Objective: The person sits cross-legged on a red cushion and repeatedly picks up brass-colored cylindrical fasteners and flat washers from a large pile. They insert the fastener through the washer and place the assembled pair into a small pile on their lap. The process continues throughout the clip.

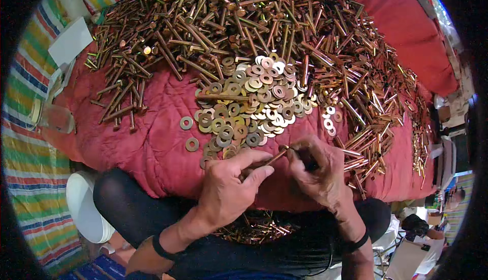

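My left hand (229,186) is closed around a copper-coloured bolt (276,157), its thumb and forefinger pinching the shank. The bolt tilts up to the right. At its upper end my right hand (323,173) has thumb and forefinger pressed together; a small brassy piece shows there, too small to tell if it is a washer or a nut. Just beyond both hands lies a pile of flat brassy washers (267,84). One bolt (222,98) rests across the washers. Behind them spreads a large heap of bolts (203,31), reaching down the right side.
Red quilted cloth (157,122) covers the work surface. More bolts (256,229) lie between my legs. A white bucket (86,211) stands at the lower left, beneath a clear plastic container (57,118). Striped sheeting (38,178) hangs on the left. Another person's arm (434,234) shows far right.
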A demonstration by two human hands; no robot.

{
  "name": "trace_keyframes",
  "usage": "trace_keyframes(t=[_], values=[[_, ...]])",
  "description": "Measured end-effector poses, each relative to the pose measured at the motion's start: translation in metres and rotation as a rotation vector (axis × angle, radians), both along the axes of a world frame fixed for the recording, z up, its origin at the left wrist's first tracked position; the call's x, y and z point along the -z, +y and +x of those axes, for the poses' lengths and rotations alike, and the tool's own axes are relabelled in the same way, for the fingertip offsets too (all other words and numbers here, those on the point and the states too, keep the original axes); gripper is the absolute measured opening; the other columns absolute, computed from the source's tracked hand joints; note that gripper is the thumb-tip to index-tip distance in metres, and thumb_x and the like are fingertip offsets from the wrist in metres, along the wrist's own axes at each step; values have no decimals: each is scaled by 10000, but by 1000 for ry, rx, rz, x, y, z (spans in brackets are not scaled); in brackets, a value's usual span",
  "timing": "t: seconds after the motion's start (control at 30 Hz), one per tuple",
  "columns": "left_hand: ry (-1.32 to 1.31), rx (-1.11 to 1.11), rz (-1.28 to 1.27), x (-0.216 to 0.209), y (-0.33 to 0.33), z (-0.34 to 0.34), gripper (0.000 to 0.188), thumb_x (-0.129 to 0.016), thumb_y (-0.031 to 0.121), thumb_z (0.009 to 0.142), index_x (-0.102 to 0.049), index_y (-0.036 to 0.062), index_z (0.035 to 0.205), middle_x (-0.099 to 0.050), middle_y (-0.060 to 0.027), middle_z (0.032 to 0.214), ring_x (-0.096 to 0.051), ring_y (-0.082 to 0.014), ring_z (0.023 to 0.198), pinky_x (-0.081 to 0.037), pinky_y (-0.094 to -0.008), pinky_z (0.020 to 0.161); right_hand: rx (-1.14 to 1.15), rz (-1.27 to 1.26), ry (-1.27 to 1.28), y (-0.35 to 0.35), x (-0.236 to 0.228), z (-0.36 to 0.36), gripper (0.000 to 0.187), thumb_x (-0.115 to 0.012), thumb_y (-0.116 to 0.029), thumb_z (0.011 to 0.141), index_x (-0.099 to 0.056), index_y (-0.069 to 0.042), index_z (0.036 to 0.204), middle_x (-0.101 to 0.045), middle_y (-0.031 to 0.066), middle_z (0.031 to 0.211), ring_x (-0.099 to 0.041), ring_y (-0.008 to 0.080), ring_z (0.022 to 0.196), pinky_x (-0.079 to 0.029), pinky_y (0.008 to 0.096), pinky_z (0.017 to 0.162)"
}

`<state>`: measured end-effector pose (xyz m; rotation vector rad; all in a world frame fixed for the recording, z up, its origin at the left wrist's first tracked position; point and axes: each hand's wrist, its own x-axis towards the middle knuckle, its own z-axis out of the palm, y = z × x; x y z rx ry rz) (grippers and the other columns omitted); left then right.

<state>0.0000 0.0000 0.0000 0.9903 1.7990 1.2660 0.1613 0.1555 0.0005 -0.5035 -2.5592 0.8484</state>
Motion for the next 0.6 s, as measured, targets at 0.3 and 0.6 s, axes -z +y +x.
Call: trace_keyframes(t=[0.3,0.6], values=[[-127,-28,133,7,1,13,201,-763,52,929,-738,9,1124,-735,-13,847,-624,-54,647,-516,-230,595,298,-870,415,-6,-21,3,218,-679,-42,921,-633,-37,1134,-665,82,863,-557,138,598,-444,280,517],[-467,80,77,-2,6,35,199,-749,26,949,-712,-45,1132,-721,-23,821,-586,-36,635,-476,-214,559,310,-1453,1091,14,-11,-2,268,-466,-190,1092,-610,8,1201,-693,116,950,-263,30,447,-196,196,402]])
